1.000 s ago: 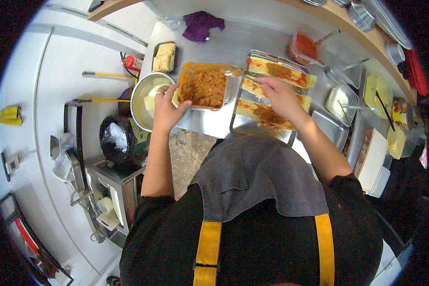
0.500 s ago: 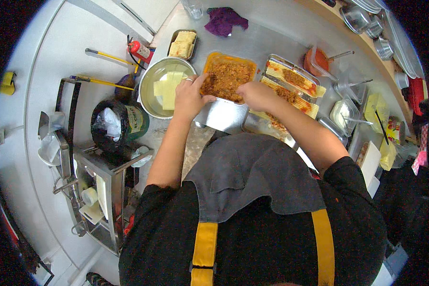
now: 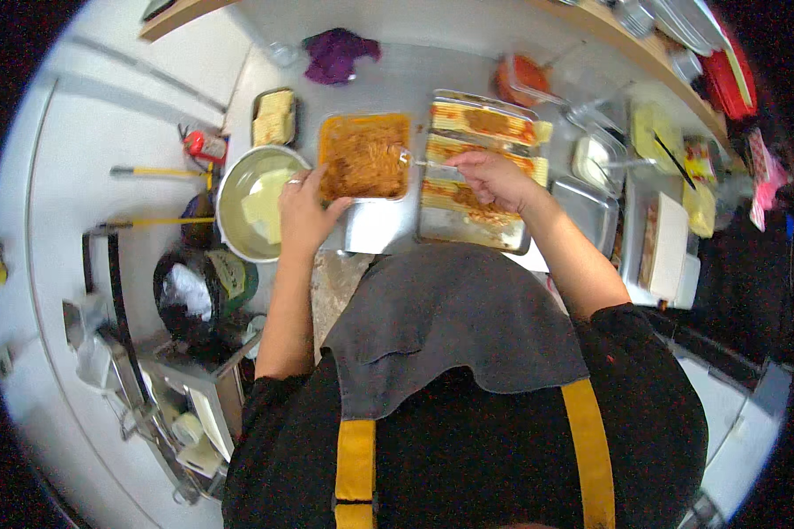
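My left hand grips the near left corner of a rectangular container with an orange-stained inner rim. Chunky brown-orange meat sauce fills it. My right hand is closed around the handle of a metal spoon, whose blurred head is at the container's right edge. Beneath that hand lies a metal tray with rows of ridged pale pasta sheets, some topped with meat sauce and red sauce. Left of my left hand, a round metal bowl holds flat yellow pasta sheets.
A small tray of pasta and a purple cloth lie farther back. Red sauce and white cream sit in tubs on the right, near an empty-looking metal tray. A lined bin stands at left.
My right hand has moved right, from over the meat sauce to above the pasta tray, with the spoon now visible. My left hand stays at the container's corner. The whole view has shifted.
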`<state>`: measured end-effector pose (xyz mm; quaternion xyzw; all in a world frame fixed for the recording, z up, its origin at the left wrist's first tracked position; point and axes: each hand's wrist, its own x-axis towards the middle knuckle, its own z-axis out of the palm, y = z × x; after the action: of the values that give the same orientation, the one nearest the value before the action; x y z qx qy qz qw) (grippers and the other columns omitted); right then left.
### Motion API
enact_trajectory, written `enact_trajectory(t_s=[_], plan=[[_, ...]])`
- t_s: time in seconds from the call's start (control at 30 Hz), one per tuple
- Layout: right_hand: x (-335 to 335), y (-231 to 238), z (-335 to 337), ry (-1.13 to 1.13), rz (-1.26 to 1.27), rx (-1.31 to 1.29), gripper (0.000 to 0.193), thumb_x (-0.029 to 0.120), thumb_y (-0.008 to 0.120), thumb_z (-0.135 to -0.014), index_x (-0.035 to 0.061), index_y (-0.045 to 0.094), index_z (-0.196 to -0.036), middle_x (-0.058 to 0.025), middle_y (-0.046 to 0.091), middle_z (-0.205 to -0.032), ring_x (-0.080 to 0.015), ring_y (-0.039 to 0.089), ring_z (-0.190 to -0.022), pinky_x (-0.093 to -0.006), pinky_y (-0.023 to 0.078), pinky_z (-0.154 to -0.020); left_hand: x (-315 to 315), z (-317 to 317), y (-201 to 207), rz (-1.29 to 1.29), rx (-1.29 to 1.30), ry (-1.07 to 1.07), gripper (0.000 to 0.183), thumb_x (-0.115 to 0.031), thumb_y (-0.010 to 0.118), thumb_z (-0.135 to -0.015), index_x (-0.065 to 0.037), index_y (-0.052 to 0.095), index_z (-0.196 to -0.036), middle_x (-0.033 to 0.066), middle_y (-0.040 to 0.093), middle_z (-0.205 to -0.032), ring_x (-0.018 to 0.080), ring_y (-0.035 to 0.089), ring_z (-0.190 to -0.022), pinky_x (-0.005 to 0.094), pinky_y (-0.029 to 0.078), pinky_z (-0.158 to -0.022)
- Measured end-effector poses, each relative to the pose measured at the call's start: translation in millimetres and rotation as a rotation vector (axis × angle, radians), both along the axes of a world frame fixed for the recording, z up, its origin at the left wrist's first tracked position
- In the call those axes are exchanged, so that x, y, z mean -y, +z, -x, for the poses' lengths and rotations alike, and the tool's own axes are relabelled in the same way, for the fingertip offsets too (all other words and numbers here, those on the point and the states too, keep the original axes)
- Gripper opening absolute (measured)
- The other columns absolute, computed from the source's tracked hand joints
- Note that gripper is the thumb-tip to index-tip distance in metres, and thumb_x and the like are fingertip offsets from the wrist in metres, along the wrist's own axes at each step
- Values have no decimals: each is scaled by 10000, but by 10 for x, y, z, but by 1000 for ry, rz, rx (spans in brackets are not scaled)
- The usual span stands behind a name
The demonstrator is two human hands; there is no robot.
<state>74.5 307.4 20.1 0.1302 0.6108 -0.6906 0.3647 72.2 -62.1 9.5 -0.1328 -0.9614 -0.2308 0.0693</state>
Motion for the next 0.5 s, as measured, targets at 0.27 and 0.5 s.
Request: enact_trajectory(t_s=[0.27, 0.5], plan=[[-1346, -17, -598, -436, -470, -210, 292, 186, 569, -1022, 126, 676, -1287, 81, 452, -672, -42, 347, -563, -227, 290, -502, -645, 143, 325, -58, -102, -169, 448, -220, 790, -802, -70, 701, -1215, 204, 664, -1152, 393, 614, -1086, 465, 489, -957], [-1801, -694, -873, -387, -768, -285, 285, 175, 578, -1002, 60, 711, -1227, 13, 614, -761, -104, 505, -693, -306, 420, -622, -1924, 379, 132, -35, -22, -516, 405, -205, 761, -822, -86, 707, -1205, 188, 667, -1162, 377, 618, -1095, 462, 492, -961]])
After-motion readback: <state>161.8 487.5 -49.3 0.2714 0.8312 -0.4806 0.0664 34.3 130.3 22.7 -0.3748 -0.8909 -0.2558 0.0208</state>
